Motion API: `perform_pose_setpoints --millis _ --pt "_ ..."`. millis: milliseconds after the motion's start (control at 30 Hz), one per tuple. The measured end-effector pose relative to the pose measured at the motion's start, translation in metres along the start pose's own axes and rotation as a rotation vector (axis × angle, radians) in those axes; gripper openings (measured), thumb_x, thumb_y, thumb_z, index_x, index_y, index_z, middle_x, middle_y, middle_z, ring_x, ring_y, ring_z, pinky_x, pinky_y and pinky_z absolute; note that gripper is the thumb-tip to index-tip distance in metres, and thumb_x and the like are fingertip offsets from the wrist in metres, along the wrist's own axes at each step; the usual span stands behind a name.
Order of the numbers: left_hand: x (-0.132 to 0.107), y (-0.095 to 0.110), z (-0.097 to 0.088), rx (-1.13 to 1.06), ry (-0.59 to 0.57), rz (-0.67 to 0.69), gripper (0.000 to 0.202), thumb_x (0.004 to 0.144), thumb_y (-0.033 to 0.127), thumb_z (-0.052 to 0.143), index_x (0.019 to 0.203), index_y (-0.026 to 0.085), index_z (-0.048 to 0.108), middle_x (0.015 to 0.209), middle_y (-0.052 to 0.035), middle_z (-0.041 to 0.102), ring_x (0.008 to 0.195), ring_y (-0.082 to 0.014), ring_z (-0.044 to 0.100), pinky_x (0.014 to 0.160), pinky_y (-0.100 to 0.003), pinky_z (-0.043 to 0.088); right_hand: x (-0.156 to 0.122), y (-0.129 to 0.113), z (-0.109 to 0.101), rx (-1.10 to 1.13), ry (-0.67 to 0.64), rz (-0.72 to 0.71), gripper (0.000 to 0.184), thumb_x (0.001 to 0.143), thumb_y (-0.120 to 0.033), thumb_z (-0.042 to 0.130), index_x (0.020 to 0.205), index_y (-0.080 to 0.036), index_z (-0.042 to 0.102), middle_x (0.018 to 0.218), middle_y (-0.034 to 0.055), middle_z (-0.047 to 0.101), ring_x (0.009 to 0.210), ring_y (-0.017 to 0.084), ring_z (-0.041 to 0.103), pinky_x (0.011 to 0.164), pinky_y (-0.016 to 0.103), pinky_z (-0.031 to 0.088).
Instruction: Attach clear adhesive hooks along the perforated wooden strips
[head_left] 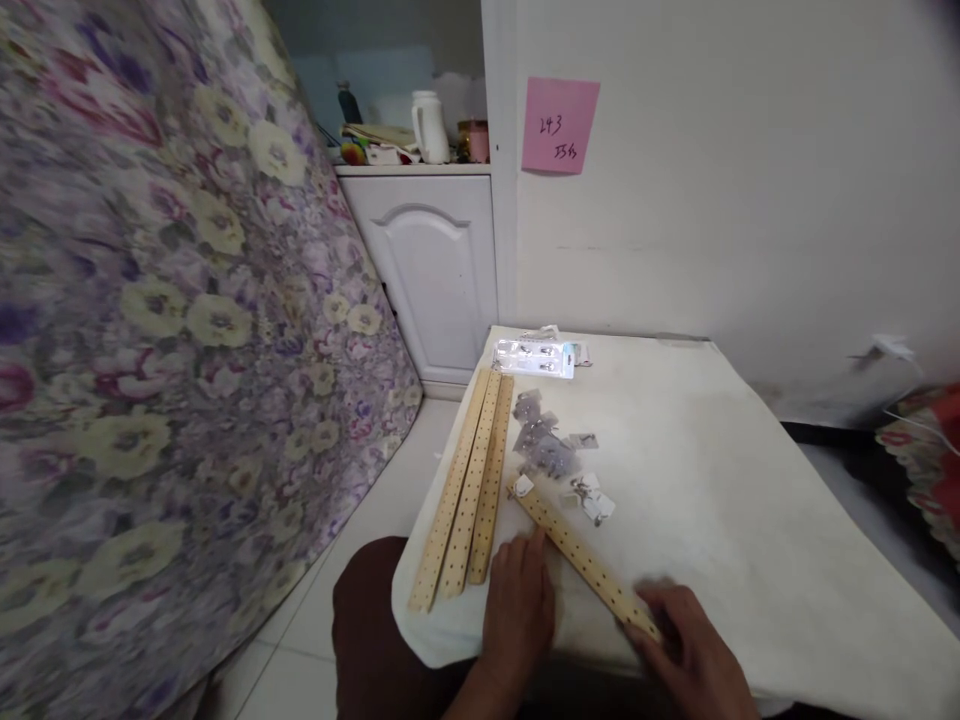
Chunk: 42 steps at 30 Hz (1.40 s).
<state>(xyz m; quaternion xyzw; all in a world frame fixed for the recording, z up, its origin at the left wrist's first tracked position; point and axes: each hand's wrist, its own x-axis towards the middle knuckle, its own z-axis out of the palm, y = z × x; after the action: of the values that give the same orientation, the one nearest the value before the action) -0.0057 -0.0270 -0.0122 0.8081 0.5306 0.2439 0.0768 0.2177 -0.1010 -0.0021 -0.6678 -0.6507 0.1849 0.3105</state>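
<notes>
A perforated wooden strip point(581, 562) lies at a slant near the front of the table, with a small white tag point(523, 486) at its far end. Around the strip's near end, the fingers and thumb of my right hand point(694, 645) are closed. My left hand point(520, 605) is beside the strip's left edge, fingers curled and together; its fingertips touch that edge and are partly hidden. Several small clear packets point(546, 448) are heaped just beyond the strip. To their right sit a few white tagged pieces point(592, 497), some with metal parts.
Three more perforated strips point(474, 480) lie side by side along the left of the cream-covered table point(712, 450). Clear blister packs point(534, 357) rest at the back edge. A floral curtain point(187, 330) hangs at left, near a white cabinet point(439, 270); a wall stands behind.
</notes>
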Motion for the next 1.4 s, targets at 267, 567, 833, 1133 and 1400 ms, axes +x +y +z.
perform_pose_setpoints --millis 267,567,833,1133,1400 --pt "0.001 -0.001 0.001 0.014 0.026 0.016 0.048 0.084 0.009 0.039 0.131 0.015 0.041 0.112 -0.0119 0.056 0.101 -0.0260 0.050 0.089 -0.045 0.043 0.095 -0.028 -0.004 0.052 -0.029 -0.150 0.018 0.088 -0.026 0.045 0.090 -0.023 0.063 0.084 0.0042 0.062 0.074 0.018 0.060 0.067 0.030 0.050" --pt "0.003 0.004 -0.003 -0.012 -0.014 -0.013 0.048 0.085 0.009 0.037 0.132 0.016 0.040 0.106 -0.0110 0.056 0.097 -0.0248 0.051 0.087 -0.046 0.044 0.137 -0.040 0.026 -0.176 -0.034 -0.186 0.015 0.084 -0.018 0.049 0.089 -0.024 0.062 0.089 0.0028 0.059 0.079 0.017 0.060 0.064 0.025 0.047" --pt "0.002 0.002 0.000 -0.127 0.020 -0.015 0.044 0.088 0.012 0.037 0.131 0.018 0.043 0.115 -0.0121 0.056 0.104 -0.0259 0.050 0.093 -0.048 0.042 0.117 -0.045 0.006 0.071 0.008 -0.309 0.015 0.089 -0.021 0.045 0.092 -0.023 0.059 0.096 0.0049 0.060 0.077 0.016 0.061 0.066 0.027 0.051" --pt "0.016 0.042 -0.046 -1.111 -0.054 -0.386 0.035 0.083 0.039 0.055 0.111 0.018 0.055 0.091 -0.0040 0.064 0.082 -0.0179 0.059 0.075 -0.030 0.047 0.079 -0.053 -0.009 0.164 0.083 -0.597 0.021 0.090 -0.014 0.046 0.104 -0.022 0.061 0.104 0.0097 0.060 0.097 0.017 0.061 0.079 0.028 0.054" --pt "0.009 0.061 -0.044 -1.572 -0.074 -0.610 0.034 0.069 0.034 0.072 0.093 0.015 0.056 0.061 0.0042 0.056 0.054 -0.0092 0.051 0.054 -0.021 0.036 0.058 -0.059 -0.010 0.125 -0.015 -0.630 0.027 0.091 -0.013 0.042 0.109 -0.024 0.059 0.107 0.0093 0.060 0.093 0.016 0.062 0.074 0.027 0.054"
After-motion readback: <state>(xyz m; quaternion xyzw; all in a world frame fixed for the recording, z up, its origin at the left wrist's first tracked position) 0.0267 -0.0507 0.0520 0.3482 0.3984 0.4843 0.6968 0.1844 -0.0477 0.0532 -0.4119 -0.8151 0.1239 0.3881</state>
